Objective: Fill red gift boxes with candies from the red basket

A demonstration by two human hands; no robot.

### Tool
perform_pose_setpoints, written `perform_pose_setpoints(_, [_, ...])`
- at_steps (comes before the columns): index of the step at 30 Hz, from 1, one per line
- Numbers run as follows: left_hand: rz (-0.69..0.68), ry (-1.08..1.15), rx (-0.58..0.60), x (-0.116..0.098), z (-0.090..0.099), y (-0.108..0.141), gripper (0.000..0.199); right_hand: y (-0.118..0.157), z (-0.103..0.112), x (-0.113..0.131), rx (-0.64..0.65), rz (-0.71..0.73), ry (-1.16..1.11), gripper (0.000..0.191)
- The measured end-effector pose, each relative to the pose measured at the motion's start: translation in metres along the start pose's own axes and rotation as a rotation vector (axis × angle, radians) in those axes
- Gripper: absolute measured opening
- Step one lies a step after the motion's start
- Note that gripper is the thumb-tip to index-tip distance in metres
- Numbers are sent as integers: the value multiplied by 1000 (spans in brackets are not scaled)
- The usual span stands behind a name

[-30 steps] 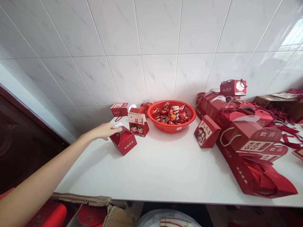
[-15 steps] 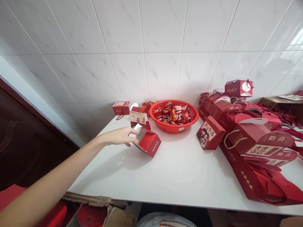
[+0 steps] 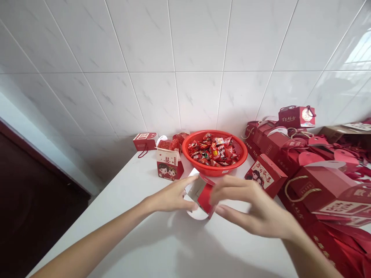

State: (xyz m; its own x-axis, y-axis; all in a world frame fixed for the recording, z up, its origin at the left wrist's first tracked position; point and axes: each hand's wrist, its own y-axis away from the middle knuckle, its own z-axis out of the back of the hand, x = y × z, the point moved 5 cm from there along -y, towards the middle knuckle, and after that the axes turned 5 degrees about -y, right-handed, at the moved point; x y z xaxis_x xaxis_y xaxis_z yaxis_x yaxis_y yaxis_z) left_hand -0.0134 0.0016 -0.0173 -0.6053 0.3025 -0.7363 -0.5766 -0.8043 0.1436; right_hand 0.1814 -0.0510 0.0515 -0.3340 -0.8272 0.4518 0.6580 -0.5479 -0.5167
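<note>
An opened red and white paper box (image 3: pixel 203 195) stands on the white table (image 3: pixel 150 243), its flaps spread and its inside showing. My left hand (image 3: pixel 174 196) grips the box's left side between thumb and fingers. My right hand (image 3: pixel 252 206), a little blurred, is at the box's right side, with fingers bent and thumb apart; whether its fingertips touch the box is hard to tell. Right behind the box sits a red plastic basket (image 3: pixel 214 170) holding several red-wrapped candies (image 3: pixel 217 150).
A small box with a cartoon couple (image 3: pixel 169 166) and a red handled box (image 3: pixel 145 141) stand at the back left. On the right are a tilted printed box (image 3: pixel 268 175) and a pile of red gift boxes (image 3: pixel 327 185). A tiled wall (image 3: pixel 199 96) rises behind.
My left hand has brought the box to the right and turned its open side up. My right hand has come into view beside it. The view has shifted closer.
</note>
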Motion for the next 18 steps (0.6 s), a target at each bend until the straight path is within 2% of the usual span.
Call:
perform_pose_setpoints(3, [-30, 124, 10, 5, -6, -8, 93, -22, -36, -16, 38, -32, 220, 18])
perform_pose_setpoints(6, [29, 160, 19, 12, -12, -12, 103, -24, -56, -38, 75, -97, 293, 18])
perform_pose_setpoints(8, [64, 187, 22, 16, -15, -14, 106, -15, -57, -49, 38, -160, 303, 19])
perform_pose_setpoints(11, [109, 249, 24, 21, -19, -16, 113, 6, -46, -63, -69, -300, 245, 20])
perform_pose_setpoints(15, [110, 400, 40, 24, -27, -21, 117, 35, -35, -82, -114, -563, -64, 26])
perform_pose_setpoints(18, [98, 464, 56, 28, -36, -24, 115, 52, -29, -93, -102, -686, -303, 39])
